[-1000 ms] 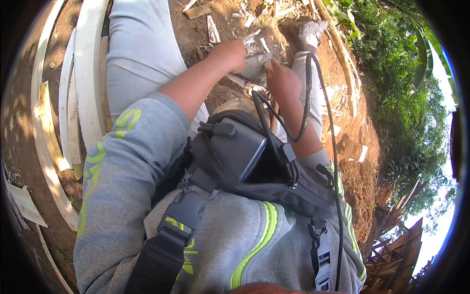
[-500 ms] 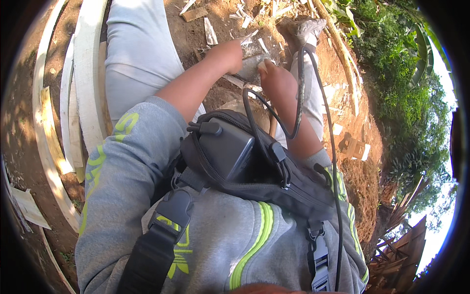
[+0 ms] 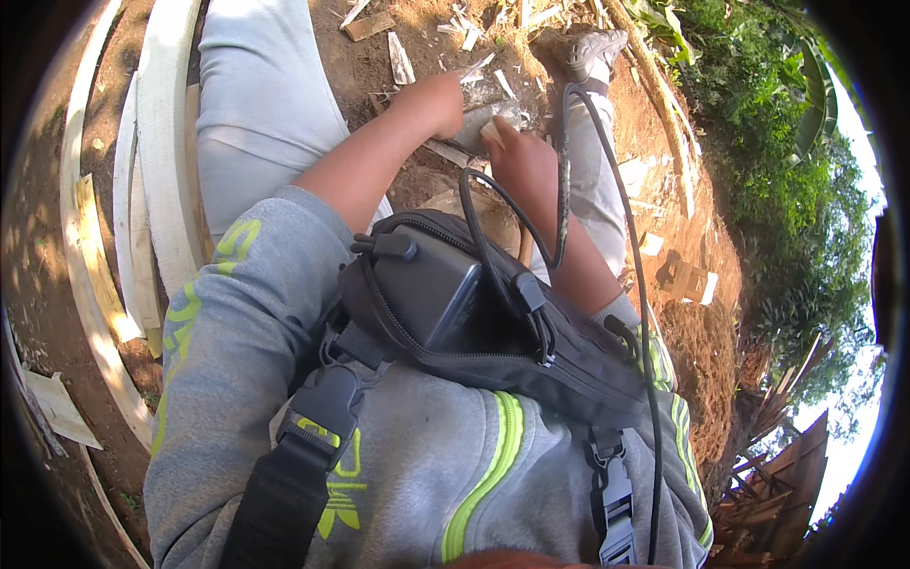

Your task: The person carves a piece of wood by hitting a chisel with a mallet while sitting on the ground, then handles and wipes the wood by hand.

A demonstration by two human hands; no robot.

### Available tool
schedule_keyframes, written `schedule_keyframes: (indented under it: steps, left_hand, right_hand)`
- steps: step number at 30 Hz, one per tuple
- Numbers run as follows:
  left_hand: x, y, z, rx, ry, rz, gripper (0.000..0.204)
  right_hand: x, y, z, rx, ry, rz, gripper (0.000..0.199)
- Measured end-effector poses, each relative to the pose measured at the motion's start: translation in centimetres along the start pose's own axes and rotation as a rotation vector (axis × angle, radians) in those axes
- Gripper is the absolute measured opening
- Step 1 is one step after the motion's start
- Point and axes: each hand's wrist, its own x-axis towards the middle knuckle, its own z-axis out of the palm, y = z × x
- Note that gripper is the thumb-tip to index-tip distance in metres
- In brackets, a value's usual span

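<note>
My left hand [image 3: 434,104] is closed over the ground between my legs, its curled fingers turned away so that what they grip is hidden. Just beyond its knuckles shows a pale wood sliver [image 3: 479,67]; whether the hand touches it I cannot tell. My right hand [image 3: 521,159] is bent at the wrist, thumb and fingers pinched on a small pale piece [image 3: 491,130], which looks like wood. Between both hands lies a smooth grey surface [image 3: 472,127], partly covered, its kind unclear.
Long sawn boards [image 3: 163,152] lie at the left beside my leg. Wood chips [image 3: 401,59] litter the bare soil ahead. A black waist bag [image 3: 445,303] hangs open at my front, with a looping black cable [image 3: 566,171] near my right forearm. Green bushes [image 3: 758,142] grow at the right.
My right hand has moved slightly left and toward me with the pale piece. My left hand has barely shifted, and the whole view has slid a little.
</note>
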Motion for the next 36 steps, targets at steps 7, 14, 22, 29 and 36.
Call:
schedule_keyframes:
  steps: [7, 14, 22, 29, 36]
  left_hand:
    - [-0.3, -0.1, -0.1, 0.023, 0.052, 0.043, 0.054]
    - [1.0, -0.8, 0.2, -0.034, 0.013, 0.039, 0.046]
    - [0.9, -0.8, 0.4, -0.023, -0.020, 0.059, 0.049]
    - [0.6, -0.4, 0.4, -0.014, 0.006, 0.051, 0.041]
    - [0.5, -0.1, 0.0, 0.001, -0.008, 0.026, 0.040]
  right_hand:
    - [-0.3, -0.7, -0.8, 0.021, 0.052, 0.016, 0.044]
    - [-0.2, -0.4, -1.1, 0.010, -0.020, 0.038, 0.045]
    - [0.0, 0.7, -1.1, 0.027, 0.000, 0.001, 0.045]
    - [0.0, -0.2, -2.0, 0.014, 0.000, 0.058, 0.042]
    - [-0.7, -0.5, -1.6, 0.016, 0.008, 0.035, 0.039]
